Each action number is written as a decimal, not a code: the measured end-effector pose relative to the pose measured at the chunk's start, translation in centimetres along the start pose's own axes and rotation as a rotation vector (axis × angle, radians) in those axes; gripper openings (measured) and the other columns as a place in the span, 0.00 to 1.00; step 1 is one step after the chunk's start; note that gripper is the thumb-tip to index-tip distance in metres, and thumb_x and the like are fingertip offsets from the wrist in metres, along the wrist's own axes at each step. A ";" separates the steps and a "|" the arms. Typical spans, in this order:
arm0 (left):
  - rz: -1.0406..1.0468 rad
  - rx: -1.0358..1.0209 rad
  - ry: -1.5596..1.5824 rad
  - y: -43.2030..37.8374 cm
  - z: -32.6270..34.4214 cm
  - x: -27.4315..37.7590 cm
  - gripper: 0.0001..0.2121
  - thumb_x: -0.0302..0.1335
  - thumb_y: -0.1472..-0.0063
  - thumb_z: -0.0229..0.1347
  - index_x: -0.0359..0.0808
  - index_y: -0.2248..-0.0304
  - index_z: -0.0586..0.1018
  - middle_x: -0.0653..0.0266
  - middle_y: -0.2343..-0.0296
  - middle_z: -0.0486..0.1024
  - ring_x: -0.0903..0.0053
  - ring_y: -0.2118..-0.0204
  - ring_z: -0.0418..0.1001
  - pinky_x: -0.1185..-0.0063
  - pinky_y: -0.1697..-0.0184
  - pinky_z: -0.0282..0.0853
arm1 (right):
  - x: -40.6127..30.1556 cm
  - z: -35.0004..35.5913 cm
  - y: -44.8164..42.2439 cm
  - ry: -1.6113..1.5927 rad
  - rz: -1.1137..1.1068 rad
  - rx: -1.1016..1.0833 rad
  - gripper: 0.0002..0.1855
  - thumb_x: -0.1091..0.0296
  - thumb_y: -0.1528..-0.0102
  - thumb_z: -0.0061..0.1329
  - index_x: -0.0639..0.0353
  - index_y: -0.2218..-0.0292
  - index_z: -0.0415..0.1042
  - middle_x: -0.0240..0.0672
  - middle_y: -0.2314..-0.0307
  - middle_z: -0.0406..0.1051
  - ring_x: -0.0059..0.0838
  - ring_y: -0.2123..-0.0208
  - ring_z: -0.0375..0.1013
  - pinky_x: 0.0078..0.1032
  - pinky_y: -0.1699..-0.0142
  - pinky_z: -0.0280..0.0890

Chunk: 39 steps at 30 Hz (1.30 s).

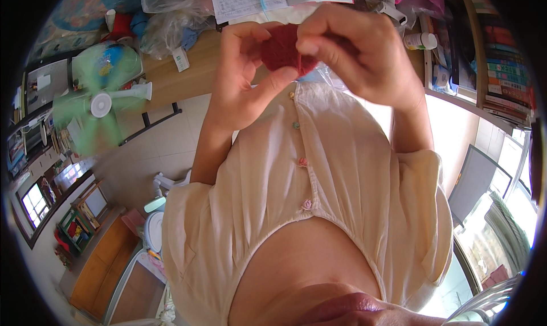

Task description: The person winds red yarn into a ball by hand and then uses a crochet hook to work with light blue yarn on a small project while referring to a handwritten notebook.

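Observation:
A small, rounded piece of dark red yarn work [278, 50] is held up in front of my chest, above the near edge of the desk. Whether it is crocheted or wound cannot be told. My left hand [245, 76] grips it from the left, thumb along its lower edge and fingers curled behind. On the other side, my right hand [357, 55] pinches at its surface with thumb and forefinger. A short red strand runs down below those fingertips. The right fingers hide part of the piece, and no tool shows in either hand.
Beyond my hands, an open notebook with handwriting [248, 1] lies on the wooden desk [179, 80]. Clear plastic bags [171, 31] sit to its left. A green fan [101, 104] spins at far left. At right are a white bottle [421, 41] and shelved books [508, 76].

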State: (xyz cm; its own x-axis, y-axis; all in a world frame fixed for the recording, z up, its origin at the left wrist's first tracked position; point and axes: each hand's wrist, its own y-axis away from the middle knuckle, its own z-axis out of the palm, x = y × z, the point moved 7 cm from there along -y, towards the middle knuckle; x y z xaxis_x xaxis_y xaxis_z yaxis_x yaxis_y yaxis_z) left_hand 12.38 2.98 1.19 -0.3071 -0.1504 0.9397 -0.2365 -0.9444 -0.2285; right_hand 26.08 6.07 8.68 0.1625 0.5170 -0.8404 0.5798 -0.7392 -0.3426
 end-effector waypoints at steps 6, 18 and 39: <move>-0.016 -0.043 0.206 0.3 1.1 0.9 0.28 0.19 0.50 0.59 0.34 0.52 0.58 0.53 0.54 0.66 0.72 0.53 0.69 0.73 0.49 0.66 | 3.1 0.1 -1.4 -0.077 0.051 -0.056 0.05 0.73 0.43 0.48 0.66 0.69 0.71 0.35 0.78 0.70 0.23 0.76 0.69 0.20 0.70 0.64; 0.096 0.269 0.021 0.2 -2.2 1.1 0.28 0.18 0.47 0.59 0.29 0.49 0.58 0.57 0.57 0.68 0.75 0.55 0.70 0.74 0.51 0.67 | 5.1 5.7 3.1 -0.070 0.143 -0.111 0.03 0.76 0.45 0.47 0.65 0.67 0.71 0.38 0.76 0.73 0.36 0.76 0.71 0.28 0.69 0.65; -0.071 -0.009 0.324 0.9 -0.1 0.2 0.33 0.24 0.48 0.63 0.28 0.45 0.61 0.57 0.53 0.69 0.73 0.51 0.69 0.73 0.46 0.63 | 7.1 1.6 0.2 -0.183 0.149 0.058 0.06 0.73 0.40 0.44 0.68 0.66 0.70 0.30 0.73 0.70 0.16 0.71 0.67 0.14 0.64 0.63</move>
State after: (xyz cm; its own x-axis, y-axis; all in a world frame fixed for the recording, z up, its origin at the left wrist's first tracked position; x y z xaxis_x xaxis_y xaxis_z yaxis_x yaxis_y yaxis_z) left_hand 12.02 2.15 1.15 -0.5662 0.0176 0.8241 -0.2752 -0.9465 -0.1689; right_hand 26.08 8.86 2.00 0.0921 0.3177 -0.9437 0.5126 -0.8276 -0.2286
